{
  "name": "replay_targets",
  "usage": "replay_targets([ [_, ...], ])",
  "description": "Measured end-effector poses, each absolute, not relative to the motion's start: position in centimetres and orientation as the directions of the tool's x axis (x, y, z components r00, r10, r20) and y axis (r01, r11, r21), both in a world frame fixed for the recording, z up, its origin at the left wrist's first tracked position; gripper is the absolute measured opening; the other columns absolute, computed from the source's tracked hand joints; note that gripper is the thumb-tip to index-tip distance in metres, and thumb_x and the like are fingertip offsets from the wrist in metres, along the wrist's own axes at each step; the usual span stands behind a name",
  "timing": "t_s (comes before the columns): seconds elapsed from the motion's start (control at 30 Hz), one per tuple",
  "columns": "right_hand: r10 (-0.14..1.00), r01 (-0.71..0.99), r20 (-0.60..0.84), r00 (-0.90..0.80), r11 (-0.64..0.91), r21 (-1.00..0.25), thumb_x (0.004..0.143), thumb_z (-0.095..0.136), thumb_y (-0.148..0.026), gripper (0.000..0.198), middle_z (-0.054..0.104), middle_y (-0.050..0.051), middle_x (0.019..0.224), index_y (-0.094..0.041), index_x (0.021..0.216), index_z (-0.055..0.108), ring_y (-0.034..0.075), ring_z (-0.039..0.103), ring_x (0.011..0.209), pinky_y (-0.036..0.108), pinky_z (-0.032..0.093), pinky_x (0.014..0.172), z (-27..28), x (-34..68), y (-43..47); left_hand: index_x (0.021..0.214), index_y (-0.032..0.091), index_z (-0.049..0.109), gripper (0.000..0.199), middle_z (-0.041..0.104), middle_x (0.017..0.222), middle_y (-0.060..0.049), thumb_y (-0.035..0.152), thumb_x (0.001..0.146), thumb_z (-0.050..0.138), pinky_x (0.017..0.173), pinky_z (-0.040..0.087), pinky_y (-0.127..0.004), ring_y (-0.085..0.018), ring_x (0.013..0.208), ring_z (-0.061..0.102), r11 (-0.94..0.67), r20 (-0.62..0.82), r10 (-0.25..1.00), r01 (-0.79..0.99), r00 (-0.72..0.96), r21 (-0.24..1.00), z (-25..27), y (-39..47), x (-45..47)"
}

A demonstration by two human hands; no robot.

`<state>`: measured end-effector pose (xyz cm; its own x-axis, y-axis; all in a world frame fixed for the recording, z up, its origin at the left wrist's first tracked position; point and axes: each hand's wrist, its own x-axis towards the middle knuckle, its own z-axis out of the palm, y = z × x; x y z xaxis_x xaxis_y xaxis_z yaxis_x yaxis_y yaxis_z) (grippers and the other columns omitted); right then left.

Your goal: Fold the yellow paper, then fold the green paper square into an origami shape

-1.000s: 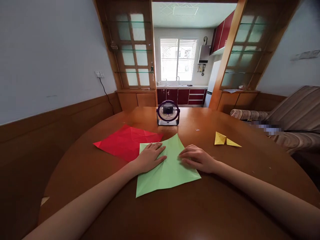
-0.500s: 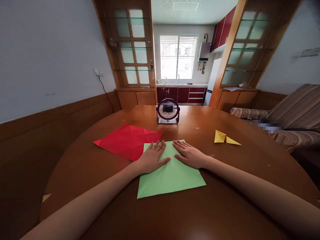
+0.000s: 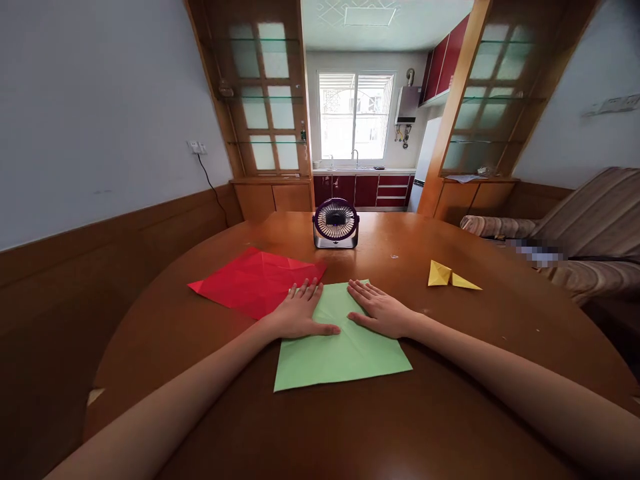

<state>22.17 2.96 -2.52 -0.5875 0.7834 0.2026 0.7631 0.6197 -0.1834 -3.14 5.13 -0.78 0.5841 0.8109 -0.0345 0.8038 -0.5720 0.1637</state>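
Green paper [image 3: 345,363] on table [image 3: 325,433], right of red sheet [image 3: 250,280]; flatter than one second ago; left hand [image 3: 301,315] on it, fingers spread; right hand [image 3: 383,312], earlier curled, now flat, fingers straight.

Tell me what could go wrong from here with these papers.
The left hand lies flat on the green sheet, close against the red sheet; sliding left might drag the red one.

The fan faces the papers; if running, which I can't tell, it might shift the folded yellow paper, which no hand holds.

Pressing the green sheet's creases could set unwanted wrinkles.
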Motion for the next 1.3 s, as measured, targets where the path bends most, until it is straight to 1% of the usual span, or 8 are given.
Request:
replay_targets([
  [0.23, 0.781, 0.76, 0.213, -0.588, 0.623, -0.186, 0.093, 0.029, -0.067, 0.08, 0.022, 0.016, 0.156, -0.011, 0.15, 0.028, 0.029, 0.02, 0.146, 0.047, 0.02, 0.121, -2.6, 22.3, 2.9, 0.153, 0.017, 0.021, 0.102, 0.015, 0.158, -0.013, 0.084, 0.077, 0.034, 0.117, 0.012, -0.052, -0.035, 0.146, 0.013, -0.523, 0.045, 0.851, 0.837, 0.523, 0.163, -0.9, 4.6, -2.7],
  [0.37, 0.785, 0.763, 0.209, -0.583, 0.618, -0.192, 0.093, 0.03, -0.067, 0.081, 0.023, 0.017, 0.156, -0.009, 0.15, 0.029, 0.029, 0.021, 0.146, 0.047, 0.021, 0.121, -2.3, 22.3, 2.8, 0.153, 0.014, 0.022, 0.102, 0.014, 0.158, -0.014, 0.084, 0.079, 0.033, 0.117, 0.012, -0.051, -0.035, 0.147, 0.012, -0.516, 0.014, 0.853, 0.84, 0.522, 0.167, -0.5, 4.3, -2.4],
  [0.5, 0.783, 0.762, 0.216, -0.584, 0.62, -0.186, 0.093, 0.029, -0.068, 0.082, 0.025, 0.017, 0.155, -0.009, 0.149, 0.03, 0.03, 0.023, 0.145, 0.049, 0.021, 0.12, -2.1, 22.4, 2.9, 0.151, 0.016, 0.028, 0.088, 0.02, 0.157, -0.014, 0.077, 0.087, 0.024, 0.117, 0.009, -0.054, -0.033, 0.146, 0.016, -0.511, 0.058, 0.859, 0.848, 0.509, 0.142, -0.5, 4.1, -2.1],
  [0.63, 0.79, 0.775, 0.203, -0.578, 0.61, -0.168, 0.093, 0.026, -0.069, 0.083, 0.024, 0.017, 0.156, -0.009, 0.15, 0.029, 0.03, 0.022, 0.146, 0.048, 0.019, 0.12, -2.1, 22.6, 3.0, 0.148, 0.016, 0.034, 0.084, 0.027, 0.156, -0.014, 0.074, 0.087, 0.033, 0.117, 0.005, -0.055, -0.034, 0.145, 0.019, -0.51, 0.155, 0.853, 0.859, 0.498, 0.048, -0.7, 3.7, -1.4],
  [0.77, 0.784, 0.766, 0.218, -0.581, 0.617, -0.18, 0.094, 0.028, -0.067, 0.081, 0.024, 0.017, 0.156, -0.009, 0.15, 0.03, 0.029, 0.023, 0.145, 0.048, 0.018, 0.121, -2.1, 22.6, 3.0, 0.148, 0.015, 0.035, 0.08, 0.028, 0.155, -0.015, 0.07, 0.089, 0.035, 0.118, 0.004, -0.055, -0.033, 0.145, 0.022, -0.505, 0.195, 0.849, 0.863, 0.492, 0.023, -1.0, 3.2, -0.5],
  [0.97, 0.786, 0.764, 0.198, -0.585, 0.616, -0.189, 0.092, 0.026, -0.069, 0.084, 0.023, 0.018, 0.155, -0.007, 0.15, 0.029, 0.031, 0.022, 0.146, 0.049, 0.017, 0.12, -2.0, 22.6, 3.1, 0.15, 0.017, 0.028, 0.078, 0.024, 0.156, -0.013, 0.069, 0.091, 0.032, 0.118, 0.009, -0.054, -0.03, 0.146, 0.02, -0.505, 0.081, 0.862, 0.861, 0.501, 0.053, -0.3, 3.0, -0.4],
  [1.17, 0.789, 0.767, 0.174, -0.59, 0.614, -0.184, 0.092, 0.025, -0.07, 0.084, 0.022, 0.016, 0.156, -0.009, 0.15, 0.027, 0.03, 0.021, 0.146, 0.051, 0.014, 0.121, -1.7, 22.8, 2.9, 0.154, 0.018, 0.016, 0.093, 0.009, 0.159, -0.012, 0.079, 0.084, 0.03, 0.117, 0.005, -0.056, -0.03, 0.148, 0.011, -0.545, -0.072, 0.827, 0.827, 0.557, 0.141, 0.9, 3.6, -2.0],
  [1.3, 0.794, 0.773, 0.141, -0.591, 0.607, -0.183, 0.092, 0.026, -0.07, 0.086, 0.019, 0.017, 0.156, -0.007, 0.151, 0.025, 0.029, 0.019, 0.147, 0.049, 0.013, 0.121, -1.4, 22.9, 2.9, 0.154, 0.015, 0.014, 0.104, 0.006, 0.159, -0.014, 0.084, 0.079, 0.033, 0.117, 0.005, -0.055, -0.031, 0.148, 0.007, -0.537, -0.114, 0.826, 0.832, 0.552, 0.14, 1.1, 3.9, -2.9],
])
